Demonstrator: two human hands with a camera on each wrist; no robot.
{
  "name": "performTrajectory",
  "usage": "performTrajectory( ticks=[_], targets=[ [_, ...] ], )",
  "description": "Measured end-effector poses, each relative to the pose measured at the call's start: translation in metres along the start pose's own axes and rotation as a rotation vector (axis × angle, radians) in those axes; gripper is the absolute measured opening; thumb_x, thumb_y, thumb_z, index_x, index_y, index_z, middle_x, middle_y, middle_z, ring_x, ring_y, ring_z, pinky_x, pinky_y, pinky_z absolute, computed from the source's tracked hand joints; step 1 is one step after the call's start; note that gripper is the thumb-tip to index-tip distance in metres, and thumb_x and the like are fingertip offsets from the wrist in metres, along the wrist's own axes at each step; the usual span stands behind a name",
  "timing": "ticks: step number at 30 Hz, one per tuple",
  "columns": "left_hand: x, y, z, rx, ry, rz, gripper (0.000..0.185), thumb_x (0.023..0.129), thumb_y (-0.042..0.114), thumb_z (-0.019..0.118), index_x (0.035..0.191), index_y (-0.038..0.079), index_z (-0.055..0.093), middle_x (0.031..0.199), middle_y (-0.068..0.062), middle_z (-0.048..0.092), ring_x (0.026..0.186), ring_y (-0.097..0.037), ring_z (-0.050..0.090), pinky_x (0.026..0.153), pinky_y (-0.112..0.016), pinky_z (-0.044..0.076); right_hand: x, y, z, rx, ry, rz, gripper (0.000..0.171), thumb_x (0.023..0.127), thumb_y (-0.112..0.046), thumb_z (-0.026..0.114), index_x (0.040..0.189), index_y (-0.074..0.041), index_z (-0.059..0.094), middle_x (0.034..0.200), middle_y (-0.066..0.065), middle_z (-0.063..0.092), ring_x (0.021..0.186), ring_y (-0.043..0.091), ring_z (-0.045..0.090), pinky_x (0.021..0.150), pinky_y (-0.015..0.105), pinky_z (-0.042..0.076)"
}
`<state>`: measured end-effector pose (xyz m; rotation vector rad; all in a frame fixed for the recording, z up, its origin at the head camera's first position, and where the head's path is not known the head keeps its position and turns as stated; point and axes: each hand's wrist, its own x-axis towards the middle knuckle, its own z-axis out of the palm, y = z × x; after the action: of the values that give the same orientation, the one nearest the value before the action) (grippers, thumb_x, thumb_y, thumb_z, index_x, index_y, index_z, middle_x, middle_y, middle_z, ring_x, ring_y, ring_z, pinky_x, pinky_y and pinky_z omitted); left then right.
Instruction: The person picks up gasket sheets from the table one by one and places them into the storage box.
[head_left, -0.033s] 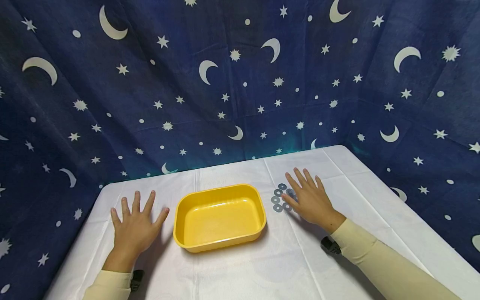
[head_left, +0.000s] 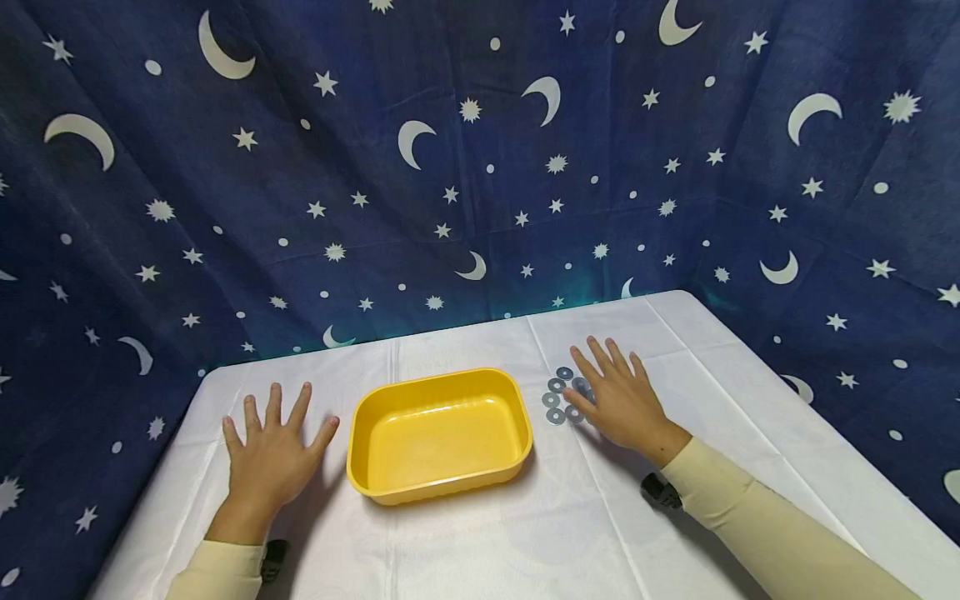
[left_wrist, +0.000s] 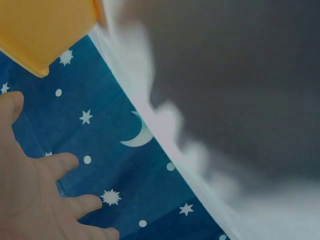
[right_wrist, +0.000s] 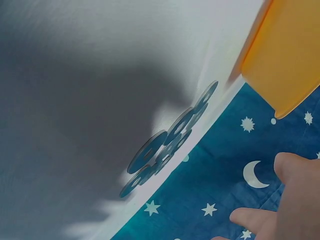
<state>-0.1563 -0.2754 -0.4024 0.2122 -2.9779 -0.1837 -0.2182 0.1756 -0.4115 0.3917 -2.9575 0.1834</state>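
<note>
Several flat grey metal washers (head_left: pixel 556 400) lie in a loose cluster on the white tabletop, right of a yellow plastic tub (head_left: pixel 438 493). My right hand (head_left: pixel 622 406) hovers over the right side of the cluster with fingers spread, hiding part of it and holding nothing. In the right wrist view the washers (right_wrist: pixel 179 127) lie flat on the cloth below the hand. My left hand (head_left: pixel 272 467) is spread out to the left of the tub, apart from it, with nothing in its grasp. No contents show inside the tub.
A white cloth (head_left: pixel 495 542) covers the table. Behind it and at both sides hangs a dark blue curtain (head_left: pixel 420 208) with moons and stars. A dark wrist device (head_left: pixel 660 492) shows under each forearm.
</note>
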Motion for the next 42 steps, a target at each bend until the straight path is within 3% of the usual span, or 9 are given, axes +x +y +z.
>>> performTrajectory(
  ticks=[18, 20, 22, 26, 29, 31, 34, 39, 42],
  targets=[
    [0.000, 0.004, 0.001, -0.017, -0.041, -0.004, 0.086, 0.096, 0.070, 0.035, 0.157, 0.010, 0.028, 0.160, -0.034, 0.013, 0.146, -0.060, 0.003, 0.113, -0.076, -0.010, -0.002, -0.003, -0.003, 0.016, -0.023, 0.013, 0.073, 0.099, -0.056, 0.047, 0.157, -0.015, 0.033, 0.165, 0.019, 0.017, 0.152, 0.044, 0.015, 0.119, 0.070, 0.012],
    [0.001, 0.004, 0.001, -0.022, -0.038, -0.001, 0.085, 0.097, 0.070, 0.035, 0.157, 0.010, 0.029, 0.160, -0.033, 0.015, 0.147, -0.059, 0.006, 0.113, -0.077, -0.008, -0.003, -0.003, -0.003, 0.023, -0.025, 0.011, 0.072, 0.100, -0.056, 0.047, 0.157, -0.015, 0.033, 0.165, 0.020, 0.018, 0.152, 0.044, 0.016, 0.119, 0.069, 0.014],
    [0.001, 0.006, 0.000, -0.046, -0.029, 0.003, 0.081, 0.098, 0.067, 0.036, 0.156, 0.010, 0.032, 0.159, -0.032, 0.022, 0.146, -0.056, 0.016, 0.113, -0.078, 0.002, -0.003, -0.002, -0.004, 0.044, -0.010, 0.004, 0.070, 0.100, -0.053, 0.049, 0.156, -0.014, 0.036, 0.163, 0.021, 0.024, 0.150, 0.045, 0.022, 0.118, 0.069, 0.019],
    [0.002, 0.010, -0.003, -0.231, -0.055, 0.004, 0.069, 0.102, 0.057, 0.038, 0.151, 0.010, 0.041, 0.145, -0.027, 0.047, 0.130, -0.048, 0.047, 0.104, -0.070, 0.036, -0.005, 0.000, -0.007, 0.150, 0.065, -0.006, 0.056, 0.098, -0.041, 0.058, 0.144, -0.009, 0.053, 0.140, 0.021, 0.055, 0.126, 0.040, 0.053, 0.102, 0.061, 0.046],
    [0.004, 0.012, -0.003, -0.435, -0.107, -0.009, 0.058, 0.104, 0.051, 0.041, 0.146, 0.011, 0.048, 0.129, -0.022, 0.061, 0.105, -0.035, 0.065, 0.086, -0.049, 0.055, -0.003, 0.004, -0.007, 0.270, 0.119, -0.007, 0.038, 0.096, -0.029, 0.063, 0.126, -0.006, 0.065, 0.108, 0.015, 0.066, 0.093, 0.028, 0.063, 0.079, 0.047, 0.055],
    [0.006, 0.013, 0.000, -0.544, -0.147, -0.019, 0.053, 0.105, 0.046, 0.043, 0.144, 0.011, 0.050, 0.118, -0.019, 0.066, 0.089, -0.027, 0.067, 0.073, -0.035, 0.055, -0.002, 0.007, -0.006, 0.346, 0.131, -0.005, 0.028, 0.094, -0.022, 0.064, 0.116, -0.005, 0.069, 0.092, 0.010, 0.066, 0.078, 0.021, 0.060, 0.068, 0.038, 0.053],
    [0.009, 0.013, 0.006, -0.666, -0.223, -0.054, 0.050, 0.105, 0.042, 0.045, 0.143, 0.010, 0.050, 0.102, -0.015, 0.065, 0.071, -0.021, 0.061, 0.060, -0.025, 0.048, -0.001, 0.012, -0.001, 0.446, 0.115, 0.006, 0.018, 0.092, -0.016, 0.064, 0.106, -0.006, 0.069, 0.078, 0.004, 0.061, 0.065, 0.014, 0.051, 0.059, 0.029, 0.044],
    [0.013, 0.012, 0.016, -0.819, -0.396, -0.112, 0.048, 0.106, 0.038, 0.044, 0.146, 0.011, 0.045, 0.086, -0.007, 0.055, 0.067, -0.018, 0.049, 0.056, -0.024, 0.045, -0.002, 0.021, 0.005, 0.565, -0.005, 0.030, 0.015, 0.093, -0.012, 0.065, 0.104, -0.003, 0.067, 0.071, 0.003, 0.057, 0.055, 0.012, 0.050, 0.049, 0.025, 0.043],
    [0.014, 0.012, 0.019, -0.865, -0.469, -0.101, 0.048, 0.106, 0.035, 0.044, 0.148, 0.011, 0.042, 0.080, -0.004, 0.050, 0.066, -0.017, 0.046, 0.056, -0.023, 0.042, -0.003, 0.025, 0.007, 0.608, -0.079, 0.032, 0.016, 0.093, -0.010, 0.064, 0.106, -0.001, 0.066, 0.070, 0.004, 0.056, 0.051, 0.013, 0.053, 0.047, 0.026, 0.046]
  ],
)
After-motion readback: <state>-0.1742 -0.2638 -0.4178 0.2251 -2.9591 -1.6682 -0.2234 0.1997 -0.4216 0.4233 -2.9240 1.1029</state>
